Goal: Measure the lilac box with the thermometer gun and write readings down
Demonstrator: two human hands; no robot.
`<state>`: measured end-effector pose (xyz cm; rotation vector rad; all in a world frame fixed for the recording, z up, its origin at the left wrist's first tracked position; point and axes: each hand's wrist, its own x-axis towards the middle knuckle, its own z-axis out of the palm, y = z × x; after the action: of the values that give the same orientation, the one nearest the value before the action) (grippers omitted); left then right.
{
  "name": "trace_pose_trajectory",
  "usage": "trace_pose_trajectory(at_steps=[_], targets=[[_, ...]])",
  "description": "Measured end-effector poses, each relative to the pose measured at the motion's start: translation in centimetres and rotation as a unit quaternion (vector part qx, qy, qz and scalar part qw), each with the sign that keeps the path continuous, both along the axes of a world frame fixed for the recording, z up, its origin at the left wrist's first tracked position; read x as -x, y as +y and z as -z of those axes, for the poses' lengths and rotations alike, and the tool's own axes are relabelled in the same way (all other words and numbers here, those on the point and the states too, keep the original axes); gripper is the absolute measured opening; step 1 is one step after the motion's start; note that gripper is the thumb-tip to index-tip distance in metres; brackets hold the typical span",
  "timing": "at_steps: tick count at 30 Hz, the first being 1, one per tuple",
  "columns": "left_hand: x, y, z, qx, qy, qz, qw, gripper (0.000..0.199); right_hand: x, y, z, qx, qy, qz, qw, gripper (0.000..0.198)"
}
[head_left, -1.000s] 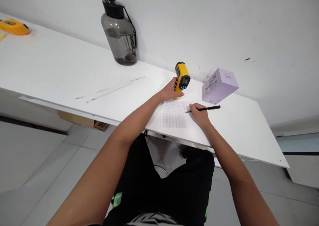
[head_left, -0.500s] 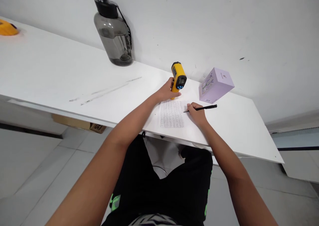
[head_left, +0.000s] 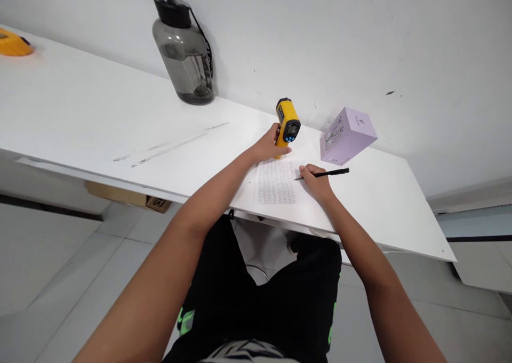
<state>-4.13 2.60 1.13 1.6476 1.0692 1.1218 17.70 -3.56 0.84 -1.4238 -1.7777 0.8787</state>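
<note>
The white table (head_left: 92,102) bears a bottle (head_left: 184,67), lilac box (head_left: 349,138), marked sheet (head_left: 276,183), orange object (head_left: 14,43).

The scene is brightly and evenly lit, seemingly from above, with the white tabletop (head_left: 380,203) washed nearly flat and only soft shadows cast. Small highlights are caught on the bottle (head_left: 182,59); the floor (head_left: 92,277) is left greyer. The orange object (head_left: 14,43) at the left edge is blurred, the writing on the paper (head_left: 276,182) cannot be read, and the forearms (head_left: 140,277) are stretched by wide-angle distortion.
</note>
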Motion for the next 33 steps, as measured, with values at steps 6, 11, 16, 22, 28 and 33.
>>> trace_pose_trajectory(at_steps=[6,11,16,22,28,33], targets=[[0.0,0.1,0.1,-0.001,-0.005,0.006,1.0,0.056,0.1,-0.1,0.0,-0.001,0.011,0.002,1.0,0.036],[0.0,-0.1,-0.1,0.005,0.002,0.0,1.0,0.054,-0.1,0.0,0.2,-0.003,0.025,0.005,1.0,0.036],[-0.2,-0.5,-0.3,0.015,0.011,-0.017,1.0,0.051,0.0,0.3,0.6,0.006,0.066,0.007,0.998,0.038],[-0.1,-0.2,-0.2,0.008,0.011,-0.034,0.999,0.057,0.0,-0.2,0.9,-0.039,0.043,-0.027,0.998,0.043],[0.5,0.2,0.1,0.009,-0.041,-0.069,0.997,0.072,-0.4,-0.8,1.4,-0.21,-0.043,-0.034,0.976,0.031],[0.2,0.2,0.6,0.037,-0.108,-0.068,0.991,0.059,-0.8,-0.2,2.2,-0.282,-0.094,-0.015,0.955,0.025]])
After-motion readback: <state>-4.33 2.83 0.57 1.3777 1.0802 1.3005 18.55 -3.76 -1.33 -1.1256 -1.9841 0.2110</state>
